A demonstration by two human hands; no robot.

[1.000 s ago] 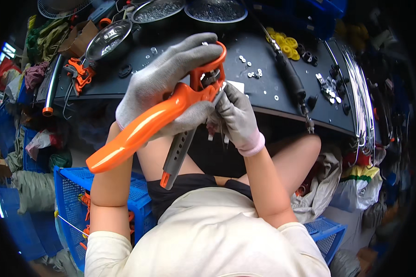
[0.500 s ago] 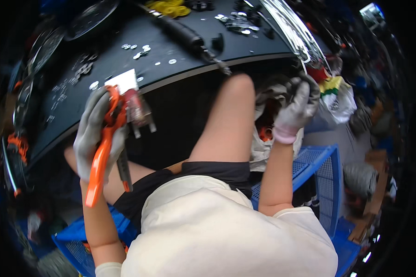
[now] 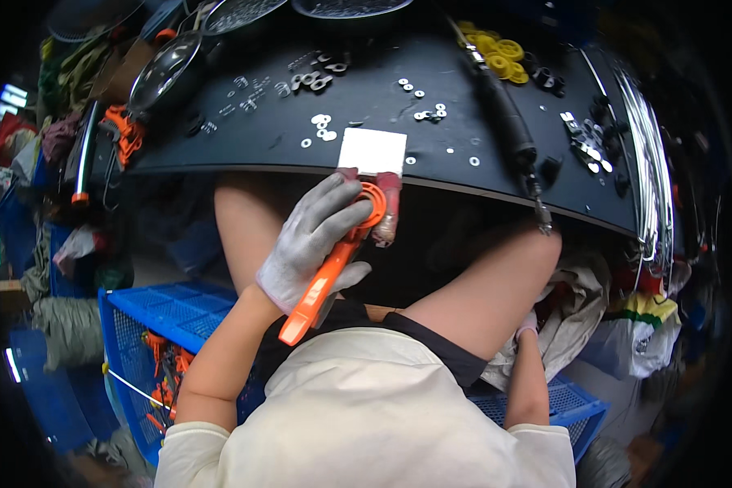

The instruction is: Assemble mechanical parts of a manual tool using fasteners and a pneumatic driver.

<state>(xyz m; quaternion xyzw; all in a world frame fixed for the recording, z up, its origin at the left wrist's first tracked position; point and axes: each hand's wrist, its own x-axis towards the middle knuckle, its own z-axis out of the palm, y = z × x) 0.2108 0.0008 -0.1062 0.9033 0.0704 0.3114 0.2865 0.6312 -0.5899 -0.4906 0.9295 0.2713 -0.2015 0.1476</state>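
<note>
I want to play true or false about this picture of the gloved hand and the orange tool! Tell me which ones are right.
1. The left hand holds an orange tool. True.
2. The left hand is bare. False: it wears a grey glove.
3. A white square card lies on the black table. True.
4. The right hand rests on the table. False: it is down beside the thigh, mostly hidden.
5. Yellow rings sit at the table's far side. True.
</note>
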